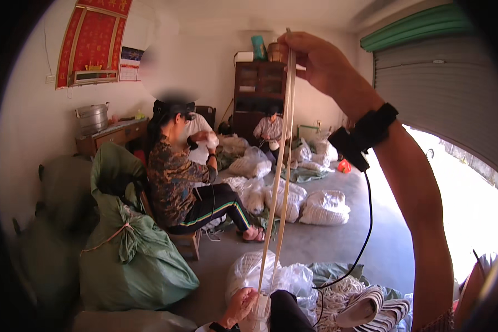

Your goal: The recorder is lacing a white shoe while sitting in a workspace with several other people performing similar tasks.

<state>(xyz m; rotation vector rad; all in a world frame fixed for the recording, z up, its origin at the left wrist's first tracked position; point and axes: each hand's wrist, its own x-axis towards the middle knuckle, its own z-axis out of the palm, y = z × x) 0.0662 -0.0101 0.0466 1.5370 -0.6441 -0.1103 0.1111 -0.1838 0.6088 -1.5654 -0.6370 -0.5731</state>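
My right hand (pixel 310 52) is raised high at the upper middle, thumb and fingers pinched on a long pale flat cord (pixel 285 182). The cord hangs taut in two strands down to a small whitish piece (pixel 261 316) at the lower edge, which looks like a woven shoe part. A thin grey tip pokes out above my right fingers; its kind cannot be made out. Low down, my left hand (pixel 240 306) closes on the near side of the whitish piece, beside the strands. Part of that piece is cut off by the frame's edge.
Pale slipper-like soles (pixel 361 307) lie in a pile at lower right. Plastic bags (pixel 323 207) of pale goods cover the middle floor. A big green sack (pixel 138 260) stands left. One co-worker (pixel 177 166) sits near it; others sit farther back. A black cable (pixel 365 221) dangles from my wrist strap.
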